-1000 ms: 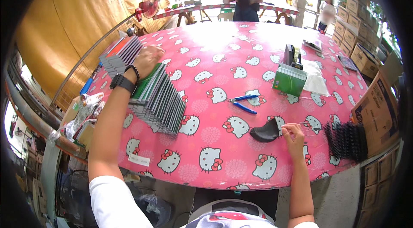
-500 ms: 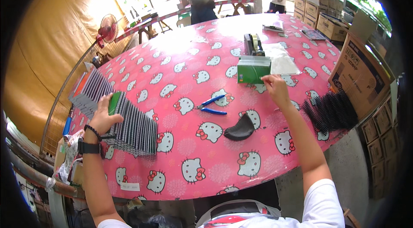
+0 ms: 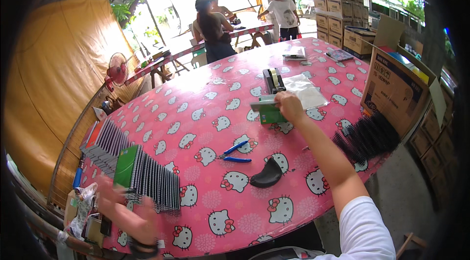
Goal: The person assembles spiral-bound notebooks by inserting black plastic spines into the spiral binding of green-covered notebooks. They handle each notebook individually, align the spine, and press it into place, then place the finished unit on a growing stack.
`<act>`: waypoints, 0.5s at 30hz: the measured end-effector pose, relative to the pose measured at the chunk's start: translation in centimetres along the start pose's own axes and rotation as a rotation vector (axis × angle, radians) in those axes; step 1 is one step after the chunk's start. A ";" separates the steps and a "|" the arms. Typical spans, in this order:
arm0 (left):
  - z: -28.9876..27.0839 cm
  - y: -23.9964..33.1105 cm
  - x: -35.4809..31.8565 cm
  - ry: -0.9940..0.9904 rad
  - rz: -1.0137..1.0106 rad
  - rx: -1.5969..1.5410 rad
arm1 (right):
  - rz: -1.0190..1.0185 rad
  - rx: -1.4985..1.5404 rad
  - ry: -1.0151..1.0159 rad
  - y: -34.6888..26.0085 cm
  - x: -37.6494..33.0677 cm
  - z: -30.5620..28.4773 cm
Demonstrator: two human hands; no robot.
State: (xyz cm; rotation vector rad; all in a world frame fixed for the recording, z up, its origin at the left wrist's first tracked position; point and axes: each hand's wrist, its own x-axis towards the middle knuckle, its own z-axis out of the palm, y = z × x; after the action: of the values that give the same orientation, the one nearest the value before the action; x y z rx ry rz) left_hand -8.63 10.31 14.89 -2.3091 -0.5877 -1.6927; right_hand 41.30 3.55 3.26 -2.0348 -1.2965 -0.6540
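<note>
My right hand (image 3: 290, 106) is closed on the right end of a green-covered notebook (image 3: 264, 106), which is tilted over the small pile at the far middle of the table. Another green cover (image 3: 272, 117) shows just below it. My left hand (image 3: 128, 213) is blurred, its thumb and fingers apart with nothing between them. It is near the front of a long row of wire-bound notebooks (image 3: 152, 179) with a green cover (image 3: 126, 166) at its left end. Behind that row stands a second row of wire-bound notebooks (image 3: 106, 141).
Blue-handled cutters (image 3: 236, 152) and a black curved pouch (image 3: 267, 173) lie mid-table. A tape dispenser (image 3: 274, 81) and clear plastic sheets (image 3: 304, 91) are beyond the pile. Black binding coils (image 3: 366, 137) lie beside a carton (image 3: 394, 81) at right. People stand at a farther table.
My left hand has left the notebook row and swung down toward me. My right hand has taken hold of a notebook at the pile and tilted it. The view has tipped upward.
</note>
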 end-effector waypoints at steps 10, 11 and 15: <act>9.1 5.9 -15.0 -0.562 -0.864 -1.039 | -0.208 0.782 -0.323 -17.8 -14.1 -9.0; 9.1 6.1 -15.5 -0.530 -0.880 -1.053 | -0.125 0.863 -0.323 -17.9 -15.3 -8.7; 9.1 8.4 -15.8 -0.368 -1.080 -1.204 | 0.487 1.280 -0.275 -20.2 -19.3 -7.2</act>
State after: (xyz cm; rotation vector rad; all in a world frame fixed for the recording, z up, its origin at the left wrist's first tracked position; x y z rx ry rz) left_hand -1.17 3.42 -2.39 -3.5549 -1.3432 -2.5424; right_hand 14.69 -6.95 -0.30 -1.2242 -0.8717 0.6001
